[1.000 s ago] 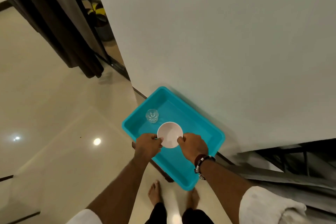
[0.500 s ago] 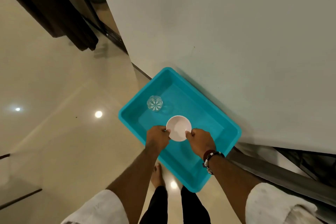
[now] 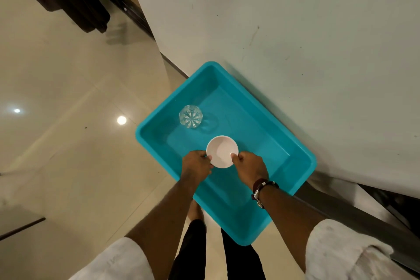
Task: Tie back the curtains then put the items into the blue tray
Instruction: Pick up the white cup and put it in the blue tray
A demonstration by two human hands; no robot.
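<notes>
A blue tray (image 3: 295, 150) lies against the foot of a white wall. Inside it, near the left end, stands a clear cut glass (image 3: 190, 116). A small white bowl (image 3: 222, 151) is over the tray's middle. My left hand (image 3: 196, 165) grips the bowl's left rim and my right hand (image 3: 248, 166) grips its right rim, thumb over the edge. Whether the bowl touches the tray floor I cannot tell. Dark curtains (image 3: 75, 2) hang at the upper left.
The white wall (image 3: 295, 29) fills the upper right. Glossy beige floor tiles (image 3: 68, 143) spread to the left. A dark frame (image 3: 363, 213) runs along the wall's foot at the right. My bare foot (image 3: 195, 210) and dark trousers stand just before the tray.
The view has tipped further down and closer to the tray. Both hands, still holding the bowl, have gone lower and further over the tray's middle.
</notes>
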